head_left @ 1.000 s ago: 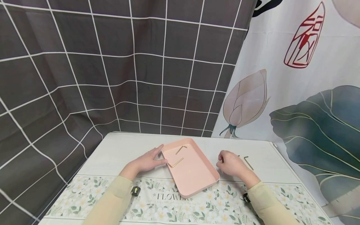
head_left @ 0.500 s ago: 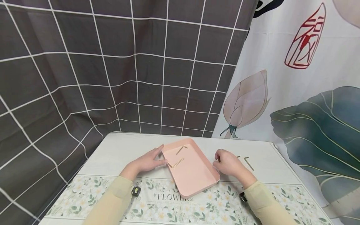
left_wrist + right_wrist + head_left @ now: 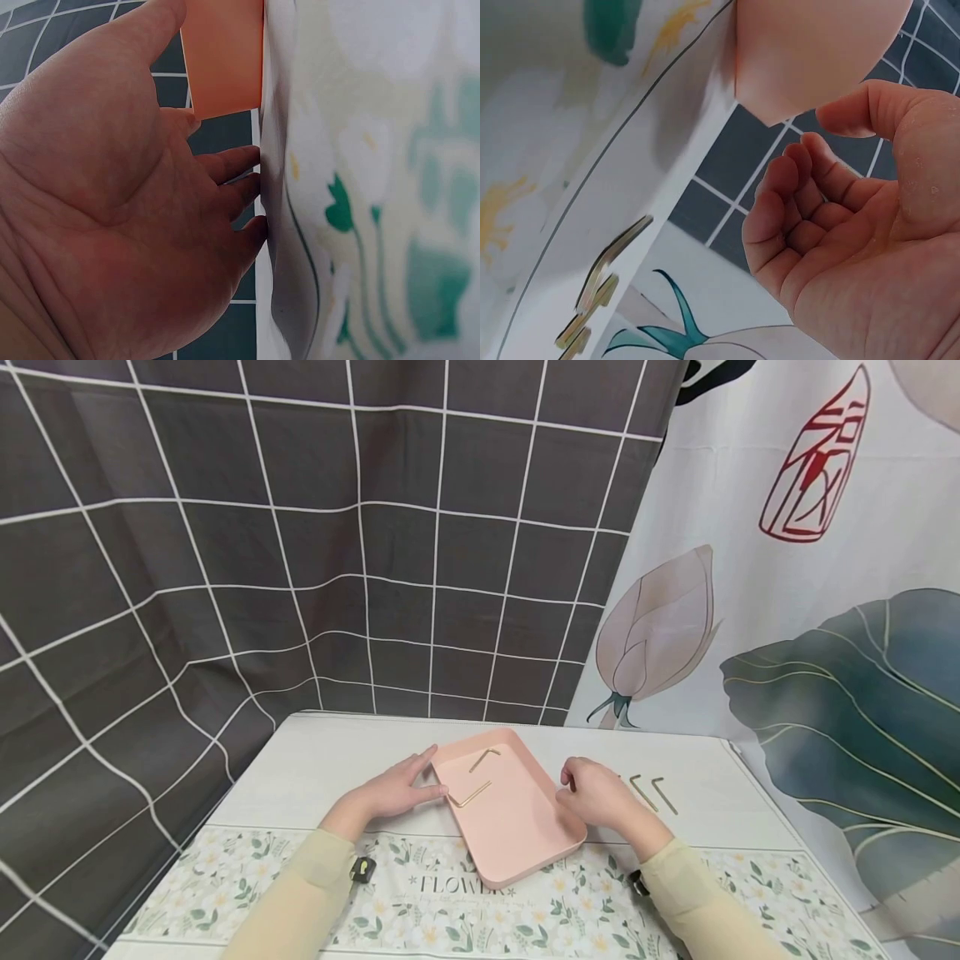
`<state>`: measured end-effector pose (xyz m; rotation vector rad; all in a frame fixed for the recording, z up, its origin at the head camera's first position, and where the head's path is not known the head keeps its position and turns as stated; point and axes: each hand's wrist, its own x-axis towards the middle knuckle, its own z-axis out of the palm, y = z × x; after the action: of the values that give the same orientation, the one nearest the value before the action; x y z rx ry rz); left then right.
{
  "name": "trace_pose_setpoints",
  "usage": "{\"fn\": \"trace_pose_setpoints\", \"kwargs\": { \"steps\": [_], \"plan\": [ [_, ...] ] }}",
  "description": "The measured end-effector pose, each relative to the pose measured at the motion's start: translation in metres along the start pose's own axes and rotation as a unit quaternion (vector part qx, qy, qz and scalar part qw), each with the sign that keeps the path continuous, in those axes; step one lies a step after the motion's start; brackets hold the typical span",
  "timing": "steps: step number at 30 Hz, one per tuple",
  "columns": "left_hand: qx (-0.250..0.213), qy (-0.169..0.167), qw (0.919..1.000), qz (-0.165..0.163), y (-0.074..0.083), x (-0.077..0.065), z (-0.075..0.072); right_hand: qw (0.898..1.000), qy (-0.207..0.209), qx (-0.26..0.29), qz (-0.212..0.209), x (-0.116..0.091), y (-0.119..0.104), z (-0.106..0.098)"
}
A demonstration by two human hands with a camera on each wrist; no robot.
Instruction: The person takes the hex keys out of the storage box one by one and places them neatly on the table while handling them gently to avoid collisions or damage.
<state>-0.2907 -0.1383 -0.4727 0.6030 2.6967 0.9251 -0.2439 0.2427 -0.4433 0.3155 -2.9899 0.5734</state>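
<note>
Left hand (image 3: 386, 791): spread, fingers nearly straight, thumb and forefinger resting at the tray's left edge; steadying rather than gripping.
Right hand (image 3: 600, 795): loosely curled, thumb apart, nothing seen held; at the tray's right wall, contact cannot be told.
Pink tray (image 3: 517, 843): lower centre of the frame, set askew.
Keys in tray: upper L-shaped key (image 3: 479, 760) and lower L-shaped key (image 3: 476, 794), apart, toward the tray's upper left.
Keys on table: right-hand key (image 3: 665, 797) and middle key (image 3: 644, 795) side by side, lower right; third key (image 3: 619, 776) mostly hidden behind the right hand.
Handling: step looks like a reach into the tray. Best to clear the wall from above, pinch a key mid-shaft, keep left-hand pressure light so the tray doesn't skid.
Against half a second ago: right hand farther left, baring the middle key; left hand, tray and its keys unchanged.
</note>
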Motion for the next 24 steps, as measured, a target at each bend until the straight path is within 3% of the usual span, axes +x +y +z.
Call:
{"fn": "trace_pose_setpoints", "kwargs": {
  "steps": [8,24],
  "plan": [
    [0.001,0.000,1.0000,-0.001,0.000,0.000,0.001,1.000,-0.002,0.009,-0.022,0.000,-0.009,0.005],
    [0.002,0.000,1.0000,0.001,-0.002,0.002,0.001,0.999,0.006,-0.028,-0.042,0.004,-0.012,0.009]
  ]
}}
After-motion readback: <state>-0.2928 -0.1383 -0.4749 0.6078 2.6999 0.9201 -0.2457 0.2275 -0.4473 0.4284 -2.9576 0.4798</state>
